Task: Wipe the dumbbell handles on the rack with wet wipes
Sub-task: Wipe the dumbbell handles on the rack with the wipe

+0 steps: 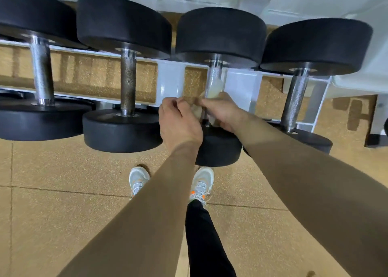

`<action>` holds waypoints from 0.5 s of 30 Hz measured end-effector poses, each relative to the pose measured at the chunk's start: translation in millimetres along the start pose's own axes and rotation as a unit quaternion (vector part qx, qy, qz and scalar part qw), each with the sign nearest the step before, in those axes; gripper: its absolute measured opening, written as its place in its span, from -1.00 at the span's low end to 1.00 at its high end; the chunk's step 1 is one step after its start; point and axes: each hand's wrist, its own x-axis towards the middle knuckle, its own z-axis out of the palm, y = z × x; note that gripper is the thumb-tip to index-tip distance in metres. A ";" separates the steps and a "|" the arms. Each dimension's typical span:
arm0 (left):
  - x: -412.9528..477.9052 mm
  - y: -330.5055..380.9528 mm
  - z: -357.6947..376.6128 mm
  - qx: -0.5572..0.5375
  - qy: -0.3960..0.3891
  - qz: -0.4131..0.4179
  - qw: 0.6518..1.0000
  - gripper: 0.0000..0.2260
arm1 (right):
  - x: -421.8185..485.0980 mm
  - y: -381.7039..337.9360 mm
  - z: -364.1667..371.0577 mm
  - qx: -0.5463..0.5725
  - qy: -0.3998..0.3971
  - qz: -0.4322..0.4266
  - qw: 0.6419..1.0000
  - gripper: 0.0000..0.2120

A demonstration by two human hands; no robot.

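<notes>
At the near end of one racked dumbbell's knurled handle (pixel 213 75), the right hand (pixel 222 113) is closing its grip round the wet wipe (pixel 216 87) on it while the left hand (pixel 179 121) is pinching the wipe's loose edge, so opposed pulling is risking a tear.

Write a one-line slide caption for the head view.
Left hand and right hand hold a wipe at a dumbbell handle on the rack.
</notes>
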 end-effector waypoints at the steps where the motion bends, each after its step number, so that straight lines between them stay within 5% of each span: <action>1: 0.1 -0.5 -0.4 0.002 -0.002 -0.001 1.000 -0.69 | -8.3 1.0 -0.7 -0.006 0.028 -0.022 0.999 -0.59; 7: -3.6 8.8 -6.2 0.076 -0.067 0.055 0.993 -0.74 | -48.1 9.7 -35.4 0.220 0.193 -0.037 0.956 -0.93; 12: -26.8 29.5 -15.9 0.121 -0.154 0.212 0.957 -0.72 | -95.7 14.3 -50.3 0.411 0.082 -0.079 0.905 -0.76; 15: -55.0 56.4 -25.5 0.033 -0.256 0.111 0.960 -0.70 | -116.8 20.5 -58.3 0.436 -0.012 -0.111 0.893 -0.66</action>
